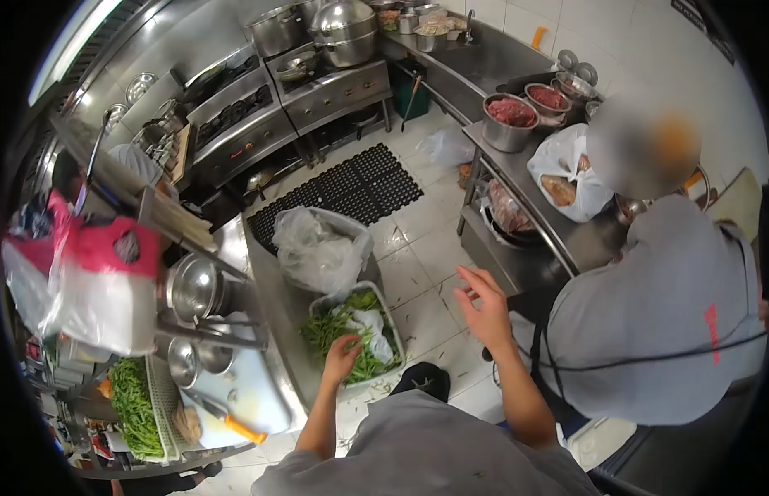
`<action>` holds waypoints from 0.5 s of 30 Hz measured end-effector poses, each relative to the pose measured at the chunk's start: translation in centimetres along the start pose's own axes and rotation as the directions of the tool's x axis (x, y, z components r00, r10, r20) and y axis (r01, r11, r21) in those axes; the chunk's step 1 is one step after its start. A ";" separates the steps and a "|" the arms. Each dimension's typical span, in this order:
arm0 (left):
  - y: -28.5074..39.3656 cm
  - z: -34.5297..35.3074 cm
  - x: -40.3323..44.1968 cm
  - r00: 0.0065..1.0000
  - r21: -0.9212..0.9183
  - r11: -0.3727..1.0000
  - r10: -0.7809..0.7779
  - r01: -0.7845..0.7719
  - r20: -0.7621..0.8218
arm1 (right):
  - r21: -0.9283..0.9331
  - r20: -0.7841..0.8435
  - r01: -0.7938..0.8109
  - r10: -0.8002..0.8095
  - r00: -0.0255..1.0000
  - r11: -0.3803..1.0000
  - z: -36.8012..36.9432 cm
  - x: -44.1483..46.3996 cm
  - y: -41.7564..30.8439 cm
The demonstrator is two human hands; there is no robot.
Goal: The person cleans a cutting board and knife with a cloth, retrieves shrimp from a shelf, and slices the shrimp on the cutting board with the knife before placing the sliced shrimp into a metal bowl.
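My left hand (341, 357) is over the near left part of a bin of green leafy stalks (322, 331); its fingers are bent and partly hidden, and whether they hold a stalk cannot be made out. A crumpled white plastic bag (376, 335) lies on the greens, to the right of that hand. My right hand (484, 310) is raised over the tiled floor between the bin and the right-hand counter, fingers apart, holding nothing. Behind the bin stands a larger container lined with a clear plastic bag (318, 248).
A co-worker in grey (657, 314) stands close on my right, beside a steel counter with a pot of red meat (510, 116). On the left, a worktop holds an orange-handled knife (244, 429) and a basket (167, 405) of greens. A black mat (351, 186) lies ahead.
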State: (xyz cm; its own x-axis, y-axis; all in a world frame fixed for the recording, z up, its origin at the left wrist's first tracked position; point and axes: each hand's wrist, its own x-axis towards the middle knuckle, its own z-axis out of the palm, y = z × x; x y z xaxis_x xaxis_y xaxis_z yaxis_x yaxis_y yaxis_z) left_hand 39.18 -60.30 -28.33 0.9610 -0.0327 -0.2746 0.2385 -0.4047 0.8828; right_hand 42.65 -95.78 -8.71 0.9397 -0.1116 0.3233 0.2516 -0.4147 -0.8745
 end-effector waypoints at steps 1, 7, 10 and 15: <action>-1.1 0.0 0.2 0.999 0.113 0.993 -0.044 0.046 -0.021 | 0.015 0.004 0.021 -0.021 1.000 1.000 0.0 1.8 -0.1; -3.2 0.0 5.6 0.944 0.020 0.954 -0.293 0.299 -0.155 | 0.128 0.007 0.094 -0.096 0.995 0.987 0.0 15.0 0.3; 2.8 -1.6 12.2 0.940 -0.140 0.959 -0.273 0.248 -0.204 | 0.224 -0.004 0.109 -0.111 0.994 0.968 0.8 23.4 2.1; 10.7 -3.8 26.5 0.963 -0.099 0.986 -0.155 0.136 -0.221 | 0.434 0.029 -0.094 0.091 0.995 0.896 1.8 36.2 7.8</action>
